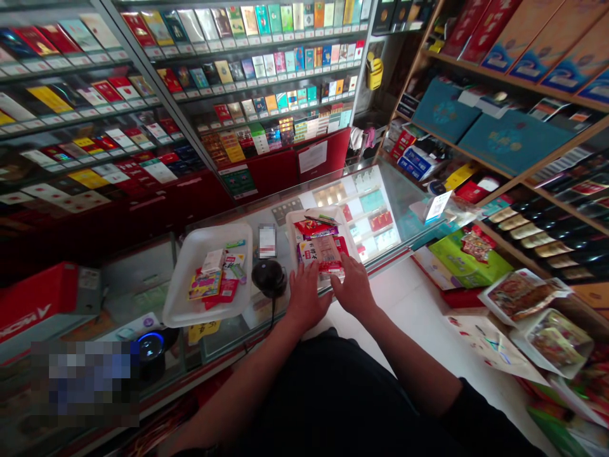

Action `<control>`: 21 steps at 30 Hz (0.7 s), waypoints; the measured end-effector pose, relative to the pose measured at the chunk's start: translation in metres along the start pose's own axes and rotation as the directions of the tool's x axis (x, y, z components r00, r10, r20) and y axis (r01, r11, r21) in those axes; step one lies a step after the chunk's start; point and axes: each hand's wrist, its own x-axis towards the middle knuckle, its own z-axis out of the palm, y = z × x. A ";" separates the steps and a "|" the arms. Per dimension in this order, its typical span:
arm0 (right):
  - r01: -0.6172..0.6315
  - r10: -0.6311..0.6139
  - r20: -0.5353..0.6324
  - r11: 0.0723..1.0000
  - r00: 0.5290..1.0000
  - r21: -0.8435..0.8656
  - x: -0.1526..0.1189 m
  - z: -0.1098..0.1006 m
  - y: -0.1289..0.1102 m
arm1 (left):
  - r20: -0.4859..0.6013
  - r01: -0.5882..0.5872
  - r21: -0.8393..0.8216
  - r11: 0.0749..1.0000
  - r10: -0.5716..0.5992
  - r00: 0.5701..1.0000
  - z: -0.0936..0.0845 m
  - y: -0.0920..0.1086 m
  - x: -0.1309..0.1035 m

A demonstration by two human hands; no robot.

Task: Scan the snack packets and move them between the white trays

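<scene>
My left hand (307, 297) is at the near left corner of a white tray (351, 236), with its fingers stretched toward the packets inside. At the near right corner, my right hand (353, 284) has its fingers extended over the packets and its thumb pointing toward my left hand. Neither hand visibly grips anything, and I cannot tell whether the fingertips touch the packets or the rim. In the tray lie red and white snack packets (326, 251) and a thin pen-like item (321, 220). Left of my left hand stands a black barcode scanner (269, 278), its cable running toward me.
A second white tray (178, 289) holds several small packets and a white box (212, 261). A phone (267, 241) lies between the trays on the glass counter (404, 222). A red box (45, 304) stands left. Shelves of cigarette packs (257, 66) line the back; goods crowd the right.
</scene>
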 end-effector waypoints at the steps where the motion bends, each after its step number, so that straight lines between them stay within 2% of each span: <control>1: 0.013 -0.013 -0.016 1.000 1.000 0.024 0.000 -0.001 -0.004 | -0.017 -0.006 0.005 1.000 0.007 1.000 -0.004 -0.001 -0.001; 6: 0.107 -0.101 -0.062 0.989 0.993 0.101 0.003 -0.001 -0.024 | -0.120 -0.031 0.055 0.998 0.038 0.992 -0.027 -0.008 -0.008; 11: 0.181 -0.177 -0.052 0.980 0.983 0.079 0.013 0.010 -0.046 | -0.169 -0.019 0.108 0.994 0.037 0.985 -0.052 -0.021 -0.012; 21: 0.272 -0.270 -0.036 0.947 0.962 0.172 0.031 0.037 -0.095 | -0.243 0.018 0.132 0.991 0.014 0.970 -0.091 -0.064 -0.013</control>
